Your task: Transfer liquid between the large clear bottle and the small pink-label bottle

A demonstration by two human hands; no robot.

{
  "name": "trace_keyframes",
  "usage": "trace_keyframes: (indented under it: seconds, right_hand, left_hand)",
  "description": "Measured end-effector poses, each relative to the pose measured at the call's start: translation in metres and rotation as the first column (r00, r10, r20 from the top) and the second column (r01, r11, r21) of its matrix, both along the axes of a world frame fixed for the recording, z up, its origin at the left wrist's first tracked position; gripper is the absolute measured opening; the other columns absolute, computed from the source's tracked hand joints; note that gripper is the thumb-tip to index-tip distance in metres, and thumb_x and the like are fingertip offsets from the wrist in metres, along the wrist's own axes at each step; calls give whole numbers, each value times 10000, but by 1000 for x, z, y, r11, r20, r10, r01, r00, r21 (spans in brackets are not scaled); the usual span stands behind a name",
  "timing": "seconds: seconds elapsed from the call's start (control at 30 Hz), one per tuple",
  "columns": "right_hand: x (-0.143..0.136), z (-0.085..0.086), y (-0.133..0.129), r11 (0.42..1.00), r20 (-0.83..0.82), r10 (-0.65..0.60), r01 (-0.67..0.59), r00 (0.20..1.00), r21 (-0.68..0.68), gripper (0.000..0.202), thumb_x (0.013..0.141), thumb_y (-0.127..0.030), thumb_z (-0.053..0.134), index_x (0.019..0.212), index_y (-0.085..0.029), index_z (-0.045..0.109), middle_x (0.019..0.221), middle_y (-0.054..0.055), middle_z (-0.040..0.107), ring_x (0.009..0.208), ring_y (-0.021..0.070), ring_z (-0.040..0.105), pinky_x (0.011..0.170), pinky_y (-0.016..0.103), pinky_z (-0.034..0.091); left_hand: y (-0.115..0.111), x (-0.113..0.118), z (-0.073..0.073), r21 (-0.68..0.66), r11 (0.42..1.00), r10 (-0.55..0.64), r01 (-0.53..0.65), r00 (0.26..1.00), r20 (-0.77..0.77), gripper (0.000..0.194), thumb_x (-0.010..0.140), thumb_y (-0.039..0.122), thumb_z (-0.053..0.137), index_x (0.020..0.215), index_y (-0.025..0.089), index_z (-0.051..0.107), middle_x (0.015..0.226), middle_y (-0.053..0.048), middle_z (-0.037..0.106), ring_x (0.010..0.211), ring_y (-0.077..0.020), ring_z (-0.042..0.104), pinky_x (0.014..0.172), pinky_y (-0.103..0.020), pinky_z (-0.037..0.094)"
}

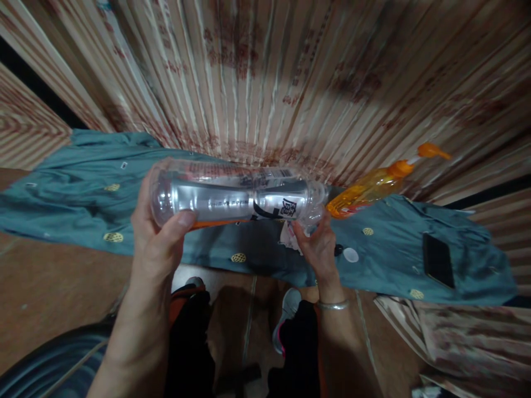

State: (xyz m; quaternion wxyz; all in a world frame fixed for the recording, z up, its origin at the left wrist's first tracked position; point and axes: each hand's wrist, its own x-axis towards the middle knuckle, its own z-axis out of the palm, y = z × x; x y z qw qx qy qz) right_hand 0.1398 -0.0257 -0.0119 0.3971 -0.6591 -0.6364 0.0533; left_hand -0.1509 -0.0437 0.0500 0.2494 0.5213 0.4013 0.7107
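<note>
1. Two points of support hold the clear bottle (228, 202) roughly level above the teal cloth (381, 265), probably so both ends share the weight.
2. Left hand (160, 237): grasps the base end, apparently to steady the widest section.
3. Right hand (319, 246): grasps the neck end, likely because the narrower part suits a closer grip.
4. Orange pump bottle (365, 190): located just beyond the right hand, pump upward, presumably within easy reach.
5. Phone (438, 261): lies near the cloth's right end, likely clear of handling.
</note>
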Motion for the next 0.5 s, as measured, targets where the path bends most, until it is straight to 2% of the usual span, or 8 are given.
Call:
trace_keyframes:
  seconds: [0.17,0.33,0.47,0.5]
  right_hand:
    - [0,-2,1,1000,-2,1,-1,1000,1,723,949,-661,533,1404,-100,492,1180,260,740,1033,382,747,860,557,609]
    - [2,-5,0,1000,-8,9,-9,1000,-20,691,956,-640,541,1438,-151,465,1147,218,762,1000,362,753,837,561,620]
    - [3,-7,2,1000,-6,10,-10,1000,-14,706,943,-636,554,1459,-167,449,1160,215,760,1019,367,748,859,591,617]
    - [3,-7,2,1000,-9,8,-8,1000,-16,708,940,-638,554,1459,-168,450,1170,219,757,1026,369,747,864,598,616]
  left_hand:
    - [-2,1,1,-14,1000,6,-6,999,34,823,553,583,928,1314,367,700,1321,-44,691,1350,-418,585,1248,-678,335]
    - [-1,2,1,-25,999,28,-28,999,36,826,538,590,930,1302,367,708,1318,-44,706,1352,-418,583,1261,-678,308]
    - [-1,2,0,-30,1000,5,-4,998,65,826,547,583,921,1307,353,698,1303,-52,722,1337,-411,598,1233,-667,362]
    - [-1,2,-1,-12,1000,17,-17,1000,20,816,578,598,900,1324,347,687,1307,-60,720,1320,-409,611,1213,-665,393]
